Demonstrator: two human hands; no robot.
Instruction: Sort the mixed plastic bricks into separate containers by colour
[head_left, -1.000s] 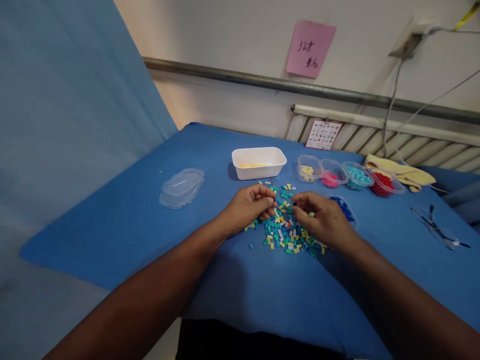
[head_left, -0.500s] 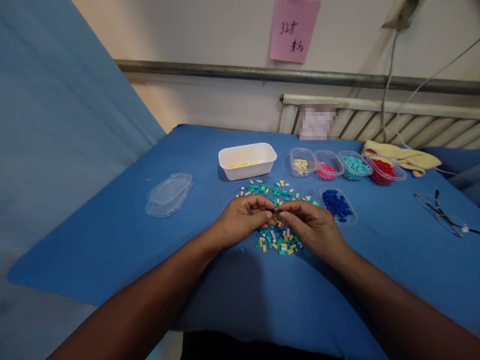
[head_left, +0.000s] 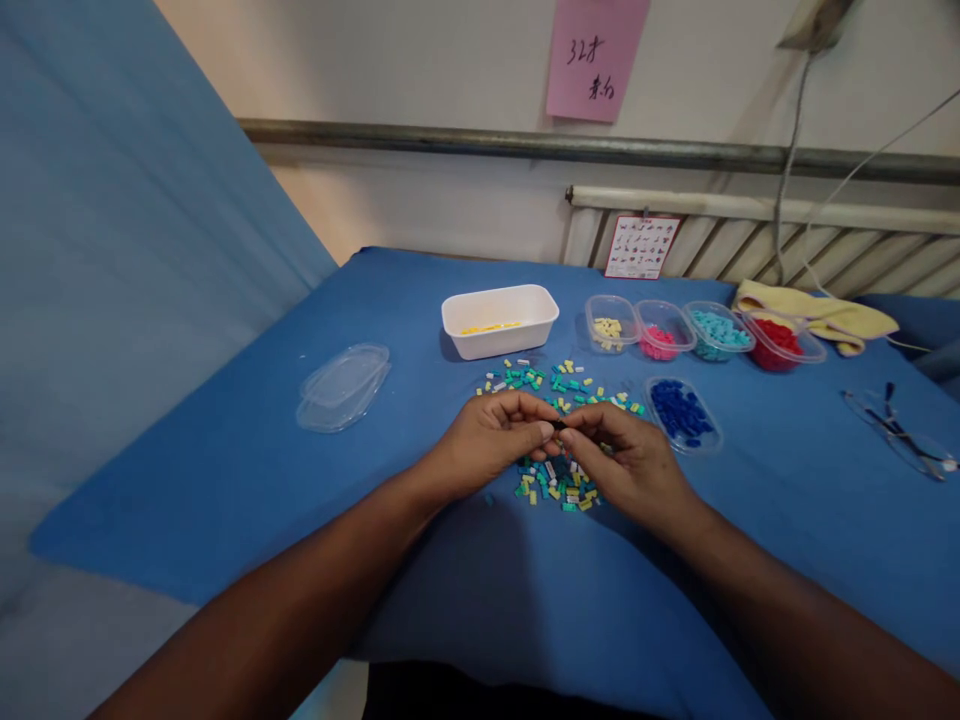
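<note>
My left hand (head_left: 491, 440) and my right hand (head_left: 634, 455) meet over a loose pile of small building bricks (head_left: 574, 490) in green, yellow, white and blue. Between the thumbs and forefingers of both hands is a tiny black piece (head_left: 558, 424), pinched from either side. Fingertips cover most of it, so its exact shape is hidden. Just right of my right hand lies a clear tray of dark blue bricks (head_left: 682, 413). Behind the pile stands a white tub (head_left: 501, 322) with some yellow pieces on its bottom.
Clear tubs hold cream (head_left: 606, 333), pink (head_left: 658, 343), light blue (head_left: 718, 332) and red bricks (head_left: 778, 342). A yellow cloth (head_left: 817, 315) lies behind them. Clear lids (head_left: 345, 388) are at left, eyeglasses (head_left: 896, 430) at far right. A radiator (head_left: 720, 240) borders the blue table (head_left: 225, 440).
The black piece has come together between both hands' fingertips, which sit closer to each other. The whole view has shifted slightly; the tubs and the pile look the same.
</note>
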